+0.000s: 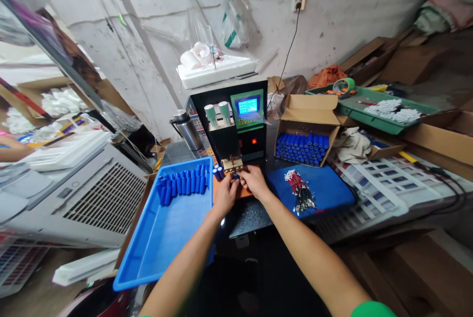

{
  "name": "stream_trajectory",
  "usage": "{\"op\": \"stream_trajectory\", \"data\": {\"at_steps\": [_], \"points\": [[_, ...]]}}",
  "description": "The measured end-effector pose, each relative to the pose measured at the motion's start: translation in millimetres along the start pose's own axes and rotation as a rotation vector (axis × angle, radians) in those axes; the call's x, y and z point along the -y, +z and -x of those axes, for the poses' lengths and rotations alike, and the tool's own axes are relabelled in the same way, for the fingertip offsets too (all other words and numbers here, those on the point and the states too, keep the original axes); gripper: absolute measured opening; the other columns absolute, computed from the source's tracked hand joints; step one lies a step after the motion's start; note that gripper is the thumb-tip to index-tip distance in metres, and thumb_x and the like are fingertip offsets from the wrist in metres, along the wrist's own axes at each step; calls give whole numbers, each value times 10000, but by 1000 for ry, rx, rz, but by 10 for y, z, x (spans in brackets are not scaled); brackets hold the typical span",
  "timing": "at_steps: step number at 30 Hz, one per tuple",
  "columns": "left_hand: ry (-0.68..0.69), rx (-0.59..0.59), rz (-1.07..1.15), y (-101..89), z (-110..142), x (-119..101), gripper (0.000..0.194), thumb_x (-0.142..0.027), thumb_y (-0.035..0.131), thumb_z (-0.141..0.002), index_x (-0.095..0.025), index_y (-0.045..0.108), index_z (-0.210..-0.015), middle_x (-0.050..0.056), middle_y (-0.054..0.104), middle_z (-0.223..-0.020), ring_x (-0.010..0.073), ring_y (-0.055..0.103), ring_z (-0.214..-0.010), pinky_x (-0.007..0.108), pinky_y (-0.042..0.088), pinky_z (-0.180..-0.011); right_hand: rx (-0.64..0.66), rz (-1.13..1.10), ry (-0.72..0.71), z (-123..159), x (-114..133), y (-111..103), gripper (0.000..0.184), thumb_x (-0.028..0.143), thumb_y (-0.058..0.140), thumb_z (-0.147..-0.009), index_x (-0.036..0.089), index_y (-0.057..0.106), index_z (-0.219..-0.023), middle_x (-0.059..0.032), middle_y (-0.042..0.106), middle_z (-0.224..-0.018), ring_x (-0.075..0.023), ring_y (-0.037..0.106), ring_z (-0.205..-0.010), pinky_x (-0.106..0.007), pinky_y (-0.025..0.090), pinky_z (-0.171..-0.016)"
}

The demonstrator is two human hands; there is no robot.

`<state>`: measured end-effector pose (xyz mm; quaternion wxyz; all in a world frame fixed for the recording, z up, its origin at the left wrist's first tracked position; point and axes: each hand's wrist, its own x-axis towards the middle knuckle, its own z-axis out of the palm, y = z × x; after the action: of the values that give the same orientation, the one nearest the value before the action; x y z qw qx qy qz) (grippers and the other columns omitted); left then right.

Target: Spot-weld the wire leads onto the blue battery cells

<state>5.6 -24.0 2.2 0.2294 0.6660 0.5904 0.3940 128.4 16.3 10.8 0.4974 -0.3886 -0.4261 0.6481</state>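
Note:
Both hands meet under the electrode head (232, 163) of a black spot welder (258, 152) with a lit blue screen. My left hand (225, 195) is closed, its fingertips around a small blue battery cell (235, 176), mostly hidden. My right hand (254, 182) pinches at the same spot from the right; what lies between its fingers is too small to make out. Beside my left fingers, a few blue cells (219, 173) stand on the orange mat (242, 193). Red and black wire leads with white connectors (299, 191) lie bundled on a blue pad (332, 194) at the right.
A blue tray (158, 253) at the left holds rows of blue cells (185, 181). Behind the pad, a cardboard box (310, 115) is stacked with blue cells. A steel thermos (187, 130) stands left of the welder. A green tray (384, 122) with white parts sits at the back right.

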Motion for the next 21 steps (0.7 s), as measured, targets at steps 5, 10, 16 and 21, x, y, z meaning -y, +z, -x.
{"op": "stream_trajectory", "data": {"at_steps": [5, 10, 16, 21], "points": [[6, 3, 9, -6, 3, -11, 253, -295, 471, -893, -177, 605, -1072, 41, 692, -900, 191, 638, -836, 299, 480, -797, -14, -23, 11, 1, 2, 4, 271, 380, 705, -635, 180, 521, -640, 59, 476, -465, -57, 407, -385, -172, 279, -345], [0, -2, 22, -1, 4, -8, 281, -296, 479, -889, -170, 603, -1107, 41, 689, -885, 195, 636, -818, 314, 482, -804, -16, -22, 15, 7, 1, 15, 272, 381, 701, -646, 176, 521, -655, 62, 470, -454, -51, 397, -373, -164, 277, -338], [-9, 3, 24, 5, 4, 3, 279, -315, 472, -899, -161, 604, -1090, 47, 681, -888, 191, 627, -840, 307, 473, -811, -17, -32, 14, 21, 1, 21, 278, 390, 688, -636, 178, 511, -663, 78, 459, -446, -43, 382, -362, -150, 268, -329], [-15, 8, 54, 14, -4, 39, 264, -317, 493, -892, -168, 615, -1073, 42, 682, -850, 186, 632, -797, 299, 480, -783, 9, -35, 11, 32, -3, 2, 292, 410, 695, -649, 182, 516, -685, 80, 464, -462, -47, 387, -372, -153, 274, -336]]}}
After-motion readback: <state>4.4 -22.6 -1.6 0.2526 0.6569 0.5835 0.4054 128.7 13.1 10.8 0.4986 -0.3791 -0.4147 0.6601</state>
